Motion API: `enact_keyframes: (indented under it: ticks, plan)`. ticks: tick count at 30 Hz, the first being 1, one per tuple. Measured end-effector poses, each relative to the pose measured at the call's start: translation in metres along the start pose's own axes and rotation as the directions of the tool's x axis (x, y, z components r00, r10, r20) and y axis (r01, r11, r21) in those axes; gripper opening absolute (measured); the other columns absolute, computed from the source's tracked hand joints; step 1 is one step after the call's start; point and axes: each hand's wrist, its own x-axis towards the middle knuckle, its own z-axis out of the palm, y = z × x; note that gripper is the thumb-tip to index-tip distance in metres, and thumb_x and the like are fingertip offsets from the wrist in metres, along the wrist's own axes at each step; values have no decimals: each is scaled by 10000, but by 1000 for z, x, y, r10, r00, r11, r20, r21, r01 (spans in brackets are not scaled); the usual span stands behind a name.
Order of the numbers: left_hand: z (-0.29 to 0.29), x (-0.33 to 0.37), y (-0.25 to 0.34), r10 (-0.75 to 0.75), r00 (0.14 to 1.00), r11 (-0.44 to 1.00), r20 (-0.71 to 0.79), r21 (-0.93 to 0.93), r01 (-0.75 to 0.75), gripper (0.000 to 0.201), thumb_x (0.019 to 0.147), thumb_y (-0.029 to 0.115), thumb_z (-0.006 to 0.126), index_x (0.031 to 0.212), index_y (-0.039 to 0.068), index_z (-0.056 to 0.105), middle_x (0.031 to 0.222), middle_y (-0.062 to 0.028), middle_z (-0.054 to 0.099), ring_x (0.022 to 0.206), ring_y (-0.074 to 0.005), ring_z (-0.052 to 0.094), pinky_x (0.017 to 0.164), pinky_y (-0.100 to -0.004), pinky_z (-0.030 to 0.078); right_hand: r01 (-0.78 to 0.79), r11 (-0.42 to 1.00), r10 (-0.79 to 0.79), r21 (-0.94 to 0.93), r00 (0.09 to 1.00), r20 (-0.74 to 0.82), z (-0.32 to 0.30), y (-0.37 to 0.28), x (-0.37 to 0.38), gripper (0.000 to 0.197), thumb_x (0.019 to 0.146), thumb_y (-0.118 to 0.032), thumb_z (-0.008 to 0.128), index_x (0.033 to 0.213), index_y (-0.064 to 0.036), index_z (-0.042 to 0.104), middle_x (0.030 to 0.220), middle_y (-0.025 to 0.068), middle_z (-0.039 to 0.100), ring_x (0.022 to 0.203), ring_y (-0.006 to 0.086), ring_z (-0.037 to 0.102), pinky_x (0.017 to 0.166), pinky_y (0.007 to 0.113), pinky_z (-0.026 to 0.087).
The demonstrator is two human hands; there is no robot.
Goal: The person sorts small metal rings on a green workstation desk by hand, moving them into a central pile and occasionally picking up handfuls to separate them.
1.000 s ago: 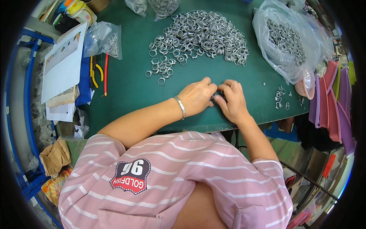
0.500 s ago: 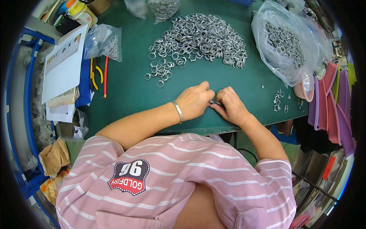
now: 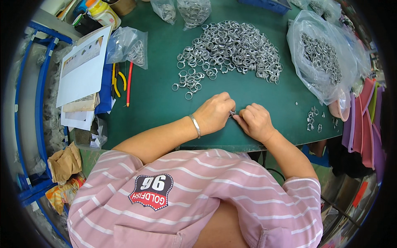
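Presently, left hand [image 3: 214, 112]: I am gripping one ring [image 3: 232, 113] with bent fingers.
Right hand [image 3: 257, 122]: its fingers are curling right beside the ring; if they are gripping too, I cannot tell.
Ring: it is sitting between my hands; in this step I am probably handling it singly, and the next move is asking, I judge, for fine fingertip control.
Table [image 3: 153, 95]: its near edge is running close to my wrists, while green surface is leaving room toward the ring pile [image 3: 237, 49].

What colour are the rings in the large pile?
The rings are silver-grey, as the head view shows.
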Motion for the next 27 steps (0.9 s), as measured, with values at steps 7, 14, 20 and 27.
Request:
enact_keyframes:
  ticks: [7, 14, 20, 27]
  plan:
    - [-21, 6, 7, -63, 996, 995, 55, -76, 67, 167, 797, -58, 636, 943, 22, 655, 893, -164, 637, 825, -357, 645, 727, -414, 535, -479, 830, 538, 287, 822, -185, -16, 13, 3, 235, 828, -90, 788, 728, -23, 586, 620, 74, 586, 513, 151, 531, 493, 286, 444]
    - [-15, 3, 7, -108, 970, 994, 218, 42, 101, 243, 789, -34, 670, 1024, 15, 629, 932, -162, 607, 853, -363, 639, 758, -427, 536, -239, 971, 235, 26, 967, 101, -30, 4, -12, 348, 750, -363, 808, 889, -82, 657, 775, 68, 594, 671, 253, 622, 584, 362, 505]
    - [-8, 6, 7, -78, 980, 996, 186, 45, 71, 209, 763, -50, 655, 939, 25, 571, 917, -154, 572, 835, -369, 623, 702, -435, 517, -153, 988, 155, -35, 987, 54, -20, -2, -14, 258, 770, -240, 776, 938, -99, 640, 846, 42, 567, 723, 238, 601, 585, 355, 496]
    - [-7, 5, 5, -61, 986, 996, 157, -49, 69, 181, 771, -60, 632, 924, 11, 567, 842, -167, 636, 781, -364, 640, 674, -437, 520, -78, 995, 78, -66, 997, 3, -10, 2, -3, 184, 761, -142, 740, 860, -83, 596, 808, 57, 532, 713, 240, 570, 567, 357, 488]
